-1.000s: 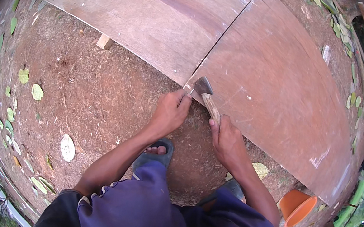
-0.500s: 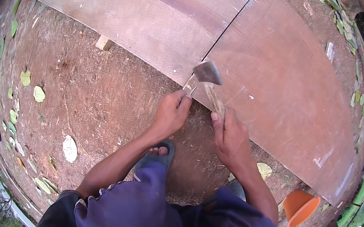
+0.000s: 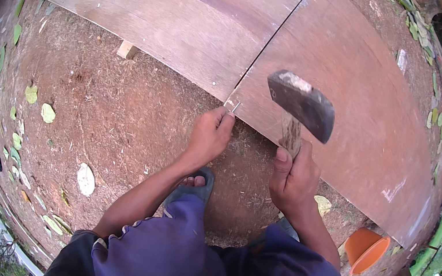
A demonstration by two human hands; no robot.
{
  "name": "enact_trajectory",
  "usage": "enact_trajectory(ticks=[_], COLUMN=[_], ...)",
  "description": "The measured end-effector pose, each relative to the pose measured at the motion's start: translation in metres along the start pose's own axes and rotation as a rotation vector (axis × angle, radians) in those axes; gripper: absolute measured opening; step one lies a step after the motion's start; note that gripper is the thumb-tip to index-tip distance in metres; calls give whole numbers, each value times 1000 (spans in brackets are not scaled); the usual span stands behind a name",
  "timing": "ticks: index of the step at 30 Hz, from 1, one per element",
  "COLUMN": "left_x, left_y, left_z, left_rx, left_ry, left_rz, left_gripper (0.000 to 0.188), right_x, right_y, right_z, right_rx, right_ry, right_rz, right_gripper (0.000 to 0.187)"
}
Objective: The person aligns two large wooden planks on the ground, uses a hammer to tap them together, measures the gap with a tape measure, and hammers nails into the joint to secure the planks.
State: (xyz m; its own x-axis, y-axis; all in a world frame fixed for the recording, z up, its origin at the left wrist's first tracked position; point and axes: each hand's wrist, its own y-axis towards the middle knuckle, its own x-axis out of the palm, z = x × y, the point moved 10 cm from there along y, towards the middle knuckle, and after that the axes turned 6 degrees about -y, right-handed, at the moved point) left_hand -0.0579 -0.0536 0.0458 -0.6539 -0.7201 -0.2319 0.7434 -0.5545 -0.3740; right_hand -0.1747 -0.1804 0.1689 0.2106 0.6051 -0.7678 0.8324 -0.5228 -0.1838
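Nail point(image 3: 235, 107), one; hatchet point(image 3: 302, 102), one

There are two hands point(image 3: 211, 130) point(image 3: 297, 177), one axe point(image 3: 301, 103), two boards point(image 3: 163, 29) point(image 3: 350, 101).

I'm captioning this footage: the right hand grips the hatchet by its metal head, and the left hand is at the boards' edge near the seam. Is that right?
Not quite: the head view shows the right hand gripping the hatchet by its wooden handle, not its metal head. The left hand is at the boards' edge near the seam, as you say.
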Motion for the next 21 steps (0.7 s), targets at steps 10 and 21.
enact_trajectory(ticks=[10, 21], left_x=[-2, -1], left_y=[2, 1], left_z=[-8, 2], left_rx=[-23, 33], left_ry=[-15, 9], left_rz=[-5, -3], left_gripper=[31, 31], right_x=[-1, -3], right_y=[2, -5], right_z=[-9, -3], right_rx=[-40, -36], right_ry=[-11, 40], right_rz=[18, 75], right_gripper=[35, 37])
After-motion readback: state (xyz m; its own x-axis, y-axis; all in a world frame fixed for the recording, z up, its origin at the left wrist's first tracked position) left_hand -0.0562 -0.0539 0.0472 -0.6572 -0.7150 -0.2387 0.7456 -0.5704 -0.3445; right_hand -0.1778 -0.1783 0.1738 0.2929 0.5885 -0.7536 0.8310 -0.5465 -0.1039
